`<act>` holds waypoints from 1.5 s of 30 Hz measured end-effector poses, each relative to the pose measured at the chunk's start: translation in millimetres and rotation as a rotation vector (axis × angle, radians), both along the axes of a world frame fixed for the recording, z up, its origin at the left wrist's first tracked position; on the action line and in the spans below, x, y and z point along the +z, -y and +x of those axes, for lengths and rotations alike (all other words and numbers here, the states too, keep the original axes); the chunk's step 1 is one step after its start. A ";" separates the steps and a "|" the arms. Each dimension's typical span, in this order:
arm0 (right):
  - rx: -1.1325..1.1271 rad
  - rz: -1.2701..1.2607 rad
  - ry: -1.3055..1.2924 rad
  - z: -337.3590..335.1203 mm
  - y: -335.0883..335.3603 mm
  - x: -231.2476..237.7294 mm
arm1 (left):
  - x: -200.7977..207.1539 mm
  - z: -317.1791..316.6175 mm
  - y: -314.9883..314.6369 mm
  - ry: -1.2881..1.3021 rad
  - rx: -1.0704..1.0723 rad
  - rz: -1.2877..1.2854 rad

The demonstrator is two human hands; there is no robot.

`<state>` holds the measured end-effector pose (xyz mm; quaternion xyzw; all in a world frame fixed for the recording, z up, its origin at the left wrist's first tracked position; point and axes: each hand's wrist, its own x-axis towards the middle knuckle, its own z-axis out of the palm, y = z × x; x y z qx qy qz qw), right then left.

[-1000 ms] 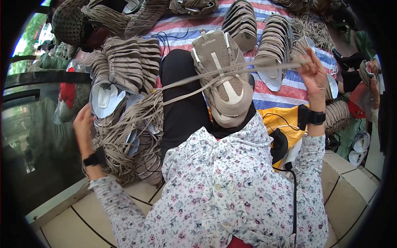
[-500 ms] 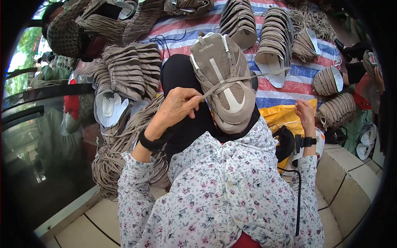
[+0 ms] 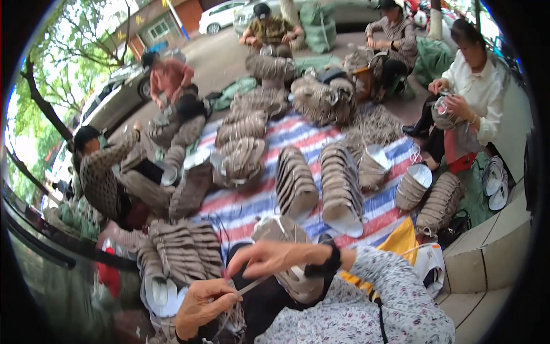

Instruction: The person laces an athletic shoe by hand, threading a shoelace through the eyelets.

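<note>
A beige shoe upper (image 3: 302, 285) with a pale midstrip rests on my dark-trousered lap, its middle covered by my right forearm. My left hand (image 3: 207, 304) is closed in a pinch on a flat beige shoelace (image 3: 256, 284), left of the upper. The lace runs from those fingertips up toward the shoe. My right hand (image 3: 268, 258) reaches across above the upper, its fingers just over the lace and near my left hand. Motion smears those fingers, so whether they grip anything is hidden.
Nested stacks of beige uppers (image 3: 342, 186) stand on a striped tarp (image 3: 263, 198). Another stack (image 3: 186, 249) sits at my left, beside a dark glossy panel. A yellow bag (image 3: 401, 232) lies at my right by a tiled step (image 3: 472, 252). Several people sit working around the tarp.
The view has tilted up, showing people and street beyond. My right hand has swung from the far right across to the left, over the shoe upper. My left hand keeps the lace.
</note>
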<state>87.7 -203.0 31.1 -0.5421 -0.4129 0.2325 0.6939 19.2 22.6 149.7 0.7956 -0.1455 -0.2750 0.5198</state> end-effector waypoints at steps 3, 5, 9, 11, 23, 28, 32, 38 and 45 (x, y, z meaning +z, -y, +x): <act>0.341 0.109 -0.272 -9.0 -28.7 17.7 | -9.5 2.9 -3.4 0.059 0.017 -0.050; 0.345 0.096 -0.243 -5.0 -36.8 11.0 | -14.6 4.6 -9.1 0.062 0.010 -0.087; 0.370 0.005 -0.261 0.5 -41.0 2.1 | -28.1 10.0 -15.1 0.066 0.039 -0.170; 0.308 -0.107 -0.213 5.1 -38.9 0.1 | -34.3 11.3 -22.2 0.062 0.045 -0.176; -0.407 -0.650 0.277 35.0 99.8 -32.3 | -102.8 -40.6 -89.3 0.293 0.214 0.322; -0.578 -0.883 0.231 26.3 163.1 -23.0 | -131.3 -67.0 -98.8 0.204 0.317 0.402; -0.675 -0.888 0.073 25.3 197.7 -5.8 | -131.6 -64.0 -91.9 0.154 0.437 0.396; -0.759 -0.810 -0.127 13.7 182.0 9.7 | -141.5 -70.7 -100.0 -0.005 0.436 0.423; -0.340 -0.470 0.097 -30.8 64.6 16.4 | -92.2 -42.5 16.7 0.358 0.429 -0.087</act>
